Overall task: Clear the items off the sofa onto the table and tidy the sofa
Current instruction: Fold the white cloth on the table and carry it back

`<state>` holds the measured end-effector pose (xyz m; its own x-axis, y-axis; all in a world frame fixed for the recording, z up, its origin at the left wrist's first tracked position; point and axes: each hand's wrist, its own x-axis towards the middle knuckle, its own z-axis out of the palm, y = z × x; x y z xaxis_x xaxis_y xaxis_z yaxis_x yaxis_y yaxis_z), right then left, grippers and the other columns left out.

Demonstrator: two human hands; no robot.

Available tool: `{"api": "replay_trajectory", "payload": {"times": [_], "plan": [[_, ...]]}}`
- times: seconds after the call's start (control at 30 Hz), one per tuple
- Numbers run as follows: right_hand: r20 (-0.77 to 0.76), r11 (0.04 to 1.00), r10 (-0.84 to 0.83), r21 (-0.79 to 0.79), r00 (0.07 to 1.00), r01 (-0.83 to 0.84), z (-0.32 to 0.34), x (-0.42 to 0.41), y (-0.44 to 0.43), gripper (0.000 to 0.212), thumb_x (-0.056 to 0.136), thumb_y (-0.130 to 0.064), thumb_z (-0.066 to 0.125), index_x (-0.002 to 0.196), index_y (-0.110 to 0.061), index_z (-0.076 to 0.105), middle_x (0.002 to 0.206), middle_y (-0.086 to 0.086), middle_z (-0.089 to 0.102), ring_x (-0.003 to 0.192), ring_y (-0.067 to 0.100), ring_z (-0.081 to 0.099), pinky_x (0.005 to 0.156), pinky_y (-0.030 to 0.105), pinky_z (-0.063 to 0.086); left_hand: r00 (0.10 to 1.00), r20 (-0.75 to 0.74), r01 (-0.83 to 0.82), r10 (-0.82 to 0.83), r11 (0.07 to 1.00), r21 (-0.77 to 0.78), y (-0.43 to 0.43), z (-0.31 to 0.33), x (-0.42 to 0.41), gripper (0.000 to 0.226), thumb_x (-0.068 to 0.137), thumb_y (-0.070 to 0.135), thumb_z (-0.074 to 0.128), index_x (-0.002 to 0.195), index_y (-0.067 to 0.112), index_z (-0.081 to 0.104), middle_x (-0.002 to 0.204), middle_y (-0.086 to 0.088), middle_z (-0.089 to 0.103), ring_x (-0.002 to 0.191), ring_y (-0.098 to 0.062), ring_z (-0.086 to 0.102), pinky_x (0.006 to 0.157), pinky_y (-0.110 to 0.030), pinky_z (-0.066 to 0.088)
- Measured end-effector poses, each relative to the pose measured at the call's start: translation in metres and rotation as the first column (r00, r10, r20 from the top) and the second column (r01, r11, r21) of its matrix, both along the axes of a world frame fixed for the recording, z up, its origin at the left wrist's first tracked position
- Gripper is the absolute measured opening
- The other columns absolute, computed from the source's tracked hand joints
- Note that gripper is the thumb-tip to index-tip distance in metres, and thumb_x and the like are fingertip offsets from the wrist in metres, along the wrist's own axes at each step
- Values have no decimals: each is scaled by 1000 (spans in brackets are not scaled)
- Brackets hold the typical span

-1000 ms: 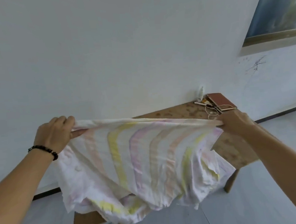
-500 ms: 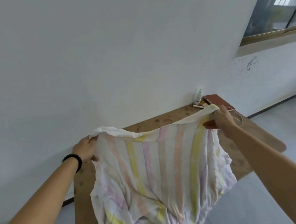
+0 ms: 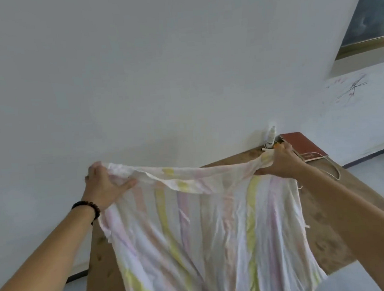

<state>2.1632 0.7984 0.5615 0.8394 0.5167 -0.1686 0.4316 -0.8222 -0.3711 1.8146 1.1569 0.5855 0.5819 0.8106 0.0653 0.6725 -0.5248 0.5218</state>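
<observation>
A: Hands first.

B: The left hand (image 3: 105, 185) grips one upper corner of the striped cloth (image 3: 215, 230), fingers curled over the hem and thumb laid across the front. The right hand (image 3: 281, 164) holds the other corner bunched in its fingers. The hands are well apart, and the top edge sags a little between them.

A: Where is the cloth?

B: It is held up in the air and hangs in front of the person, over the wooden table (image 3: 324, 227). It has pastel stripes and is much creased. The lower part runs out of frame, so contact with the tabletop cannot be told.

A: And beyond it?

B: There is a beaded bracelet (image 3: 88, 208) on the left wrist. At the table's far corner, by the white wall, stand a small white bottle (image 3: 271, 137) and a reddish-brown notebook (image 3: 304, 146). A white cord (image 3: 331, 169) loops toward the table edge.

A: Progress?

B: As a judgement, the clearing is well along. Small items already lie on the table. The cloth is off the sofa but neither folded nor set down, and the step in hand looks like spreading it for a fold. The sofa is out of view, so what remains on it is unknown.
</observation>
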Motion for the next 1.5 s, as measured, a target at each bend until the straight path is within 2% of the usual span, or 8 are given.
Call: {"api": "replay_trajectory", "payload": {"times": [0.07, 0.13, 0.3, 0.5, 0.7, 0.97, 1.2, 1.5], "plan": [[133, 999, -3, 37, 991, -2, 37, 22, 19, 141, 42, -83, 72, 142, 5, 29, 155, 23, 16, 143, 43, 25, 114, 49, 30, 987, -162, 40, 10, 952, 305, 19, 27, 15, 108, 57, 75, 73, 124, -3, 39, 156, -12, 8, 140, -34, 20, 114, -49, 21], [303, 998, -19, 65, 953, -1, 74, 52, 36, 140, 47, -90, 64, 142, 5, 29, 160, 21, 5, 148, 40, 14, 117, 50, 21, 985, -124, -52, 120, 891, 451, 34, 72, 25, 111, 59, 73, 68, 128, -7, 33, 158, -14, -8, 141, -40, 11, 114, -57, 11], [544, 938, -200, 348, 815, -3, 199, 78, 54, 130, 68, -80, 64, 151, 7, 15, 163, 19, -12, 149, 39, 8, 121, 48, 8, 980, 68, -176, 186, 663, 728, 64, 197, 17, 79, 78, 50, 74, 119, -9, 41, 158, -28, 0, 136, -60, 14, 106, -73, 7], [665, 841, -315, 526, 677, -127, 303, 52, 49, 107, 69, -63, 77, 143, -1, 30, 162, 24, -8, 149, 45, 3, 121, 54, 3, 933, 310, -360, 183, 490, 794, 43, 307, -20, 61, 86, 48, 63, 119, 2, 40, 159, -26, 1, 143, -49, 16, 107, -72, 17], [707, 806, -306, 549, 637, -222, 312, 10, 47, 87, 74, -54, 77, 134, -6, 36, 162, 26, -4, 151, 39, 7, 121, 56, 4, 934, 345, -354, 92, 371, 859, 40, 325, -75, 50, 88, 40, 58, 114, 0, 42, 158, -28, 10, 142, -42, 23, 106, -74, 14], [605, 839, -195, 511, 772, -189, 168, -75, 42, 54, 83, -40, 55, 120, -1, 53, 153, 23, 29, 133, 42, 36, 111, 49, 24, 929, 356, -352, 107, 559, 751, 45, 167, -152, 25, 77, 18, 62, 95, 6, 49, 139, -21, 41, 113, -45, 47, 105, -72, 16], [324, 995, -15, 96, 946, -17, -43, -136, 9, 41, 94, -36, 52, 121, -5, 55, 146, 23, 35, 132, 42, 36, 111, 54, 26, 959, -139, -182, 247, 913, 364, -10, -84, -213, 16, 75, 21, 69, 86, 11, 63, 119, -17, 56, 101, -45, 49, 104, -68, 18], [102, 935, 74, -353, 992, -33, -195, -234, -79, 33, 96, -41, 49, 119, -19, 60, 144, 18, 41, 124, 38, 48, 108, 46, 29, 839, -528, -141, 130, 990, 20, -125, -243, -295, 10, 74, 24, 70, 80, 21, 63, 102, -8, 62, 99, -38, 49, 104, -58, 23]]}}
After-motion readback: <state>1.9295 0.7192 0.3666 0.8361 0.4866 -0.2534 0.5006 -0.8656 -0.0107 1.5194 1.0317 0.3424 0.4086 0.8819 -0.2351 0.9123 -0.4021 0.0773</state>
